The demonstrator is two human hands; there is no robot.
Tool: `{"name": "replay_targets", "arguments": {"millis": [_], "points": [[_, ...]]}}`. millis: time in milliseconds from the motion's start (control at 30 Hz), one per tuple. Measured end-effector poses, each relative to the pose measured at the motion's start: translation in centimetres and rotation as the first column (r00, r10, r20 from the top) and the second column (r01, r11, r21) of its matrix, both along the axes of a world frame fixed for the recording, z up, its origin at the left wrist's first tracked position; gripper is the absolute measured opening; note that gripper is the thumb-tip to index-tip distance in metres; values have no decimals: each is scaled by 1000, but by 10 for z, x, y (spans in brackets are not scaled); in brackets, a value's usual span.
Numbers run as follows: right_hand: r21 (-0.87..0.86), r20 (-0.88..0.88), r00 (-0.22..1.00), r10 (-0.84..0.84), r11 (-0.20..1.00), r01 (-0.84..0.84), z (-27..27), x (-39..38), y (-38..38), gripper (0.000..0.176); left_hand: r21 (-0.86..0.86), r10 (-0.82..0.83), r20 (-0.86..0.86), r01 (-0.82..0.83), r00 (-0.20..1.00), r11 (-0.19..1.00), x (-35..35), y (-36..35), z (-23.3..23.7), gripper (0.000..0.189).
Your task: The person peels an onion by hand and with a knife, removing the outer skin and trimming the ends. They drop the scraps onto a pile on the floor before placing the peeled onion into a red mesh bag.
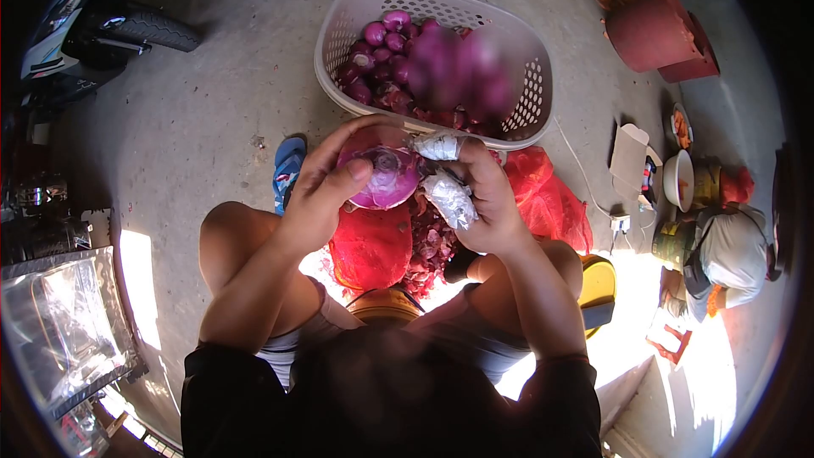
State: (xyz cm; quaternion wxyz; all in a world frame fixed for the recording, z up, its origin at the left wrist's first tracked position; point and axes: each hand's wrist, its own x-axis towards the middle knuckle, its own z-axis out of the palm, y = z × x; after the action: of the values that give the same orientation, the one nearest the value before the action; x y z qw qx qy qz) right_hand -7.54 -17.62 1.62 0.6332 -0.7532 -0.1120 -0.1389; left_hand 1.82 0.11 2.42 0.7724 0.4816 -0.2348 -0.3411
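Onion (392,184) — in L hand (315,188); R hand (489,205) adj.

Beyond and to the left of the left hand (326,187), a grey concrete floor (246,59) runs to a motorbike's wheel (153,27), while bright sunlight (710,377) falls in patches well to the right of the right hand (492,212).

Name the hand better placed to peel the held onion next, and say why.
Probably the right hand: its foil-wrapped fingertips are beside the onion, while the left hand is curled around it and looks better kept for holding.
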Motion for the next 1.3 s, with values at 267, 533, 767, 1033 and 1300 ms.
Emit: {"name": "replay_targets", "arguments": {"millis": [267, 533, 767, 1033, 1300], "points": [[408, -141, 989, -38, 908, 93, 12, -2, -20, 39, -117, -83, -61, 76, 995, 990, 7, 8, 2, 61], [-170, -117, 992, 54, 983, -74, 11, -6, -10, 60, 107, 92, 146, -109, 985, 988, -4, -2, -1, 64], [-120, -270, 959, 82, 986, -118, 18, -6, -14, 63, 74, -7, 104, -1, 995, 997, 1, -2, 0, 52], [-52, -218, 974, 67, 995, -80, 11, -4, -7, 65, 83, -43, -5, 43, 999, 996, -13, -7, 10, 55], [-98, -185, 982, 44, 993, -63, 6, -4, -8, 63, 46, 53, 145, -61, 988, 997, -4, -12, 3, 59]]}}
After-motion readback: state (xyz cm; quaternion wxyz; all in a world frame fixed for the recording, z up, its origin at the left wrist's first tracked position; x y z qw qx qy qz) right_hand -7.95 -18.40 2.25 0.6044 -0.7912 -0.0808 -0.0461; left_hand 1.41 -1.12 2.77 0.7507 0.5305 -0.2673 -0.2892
